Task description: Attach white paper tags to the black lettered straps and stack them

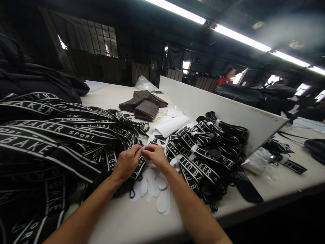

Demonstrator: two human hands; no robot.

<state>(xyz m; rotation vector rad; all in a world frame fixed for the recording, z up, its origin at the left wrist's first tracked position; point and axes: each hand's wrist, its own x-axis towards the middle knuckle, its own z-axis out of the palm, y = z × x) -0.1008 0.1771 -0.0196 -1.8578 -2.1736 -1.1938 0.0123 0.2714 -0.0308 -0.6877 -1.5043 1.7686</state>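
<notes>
My left hand (127,162) and my right hand (155,156) meet at the middle of the table, fingers pinched together on something small and pale that I cannot make out. White rounded paper strips (152,183) lie scattered beneath and in front of them. Left of my hands spreads a large heap of loose black straps (63,130) with white lettering. On the right is a pile of folded black straps (198,166), some with white bands around them. Part of a lettered strap shows just under my fingers.
Brown quilted pouches (146,107), white paper sheets (172,124) and a plastic bag (145,83) lie farther back. A white divider board (218,112) stands behind the right pile. A dark phone-like object (248,188) lies near the front edge. A person in red (224,79) is beyond.
</notes>
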